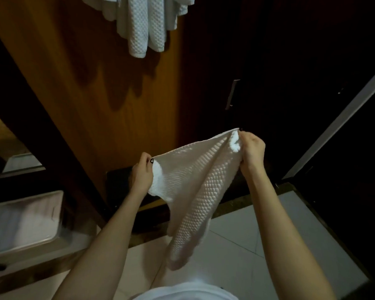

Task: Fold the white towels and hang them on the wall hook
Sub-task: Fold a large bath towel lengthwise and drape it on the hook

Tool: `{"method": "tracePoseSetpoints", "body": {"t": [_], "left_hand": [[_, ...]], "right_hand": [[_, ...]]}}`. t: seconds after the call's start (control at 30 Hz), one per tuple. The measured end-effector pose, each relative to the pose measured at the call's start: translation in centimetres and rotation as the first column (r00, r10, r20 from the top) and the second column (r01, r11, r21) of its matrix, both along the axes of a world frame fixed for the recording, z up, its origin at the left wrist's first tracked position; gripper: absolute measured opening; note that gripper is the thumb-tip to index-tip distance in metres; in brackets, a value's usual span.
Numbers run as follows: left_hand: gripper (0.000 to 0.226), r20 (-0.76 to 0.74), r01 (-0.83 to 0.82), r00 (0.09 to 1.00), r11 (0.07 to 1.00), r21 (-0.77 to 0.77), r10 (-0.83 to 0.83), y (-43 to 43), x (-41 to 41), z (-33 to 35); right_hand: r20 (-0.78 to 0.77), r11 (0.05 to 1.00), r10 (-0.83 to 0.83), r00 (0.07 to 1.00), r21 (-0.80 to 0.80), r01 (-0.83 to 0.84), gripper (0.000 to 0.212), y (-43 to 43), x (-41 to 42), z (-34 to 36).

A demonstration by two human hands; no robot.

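Note:
A white waffle-textured towel (193,191) is stretched between both hands in front of me, its lower part hanging toward the floor. My left hand (141,175) pinches its left corner. My right hand (252,148) grips the right corner, slightly higher and farther away. Several white towels (146,24) hang at the top of the view against an orange-brown wooden panel (108,100); the hook itself is out of view.
A white plastic bin (24,221) sits on the floor at the lower left. A dark cabinet door with a metal handle (232,94) stands to the right of the panel. Pale floor tiles (258,245) lie below me.

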State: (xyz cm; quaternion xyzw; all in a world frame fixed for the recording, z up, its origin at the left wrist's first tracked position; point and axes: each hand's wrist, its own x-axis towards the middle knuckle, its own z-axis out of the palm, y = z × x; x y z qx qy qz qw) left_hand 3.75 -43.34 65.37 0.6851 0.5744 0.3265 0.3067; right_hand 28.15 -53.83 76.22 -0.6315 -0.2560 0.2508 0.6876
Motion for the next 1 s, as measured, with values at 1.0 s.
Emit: {"method": "tracePoseSetpoints", "body": {"t": [1.0], "left_hand": [[0.014, 0.483, 0.567, 0.757, 0.811, -0.149, -0.440, -1.8, 0.1, 10.9]], "right_hand": [[0.377, 0.797, 0.603, 0.703, -0.250, -0.549, 0.011, -2.3, -8.2, 1.1]]}}
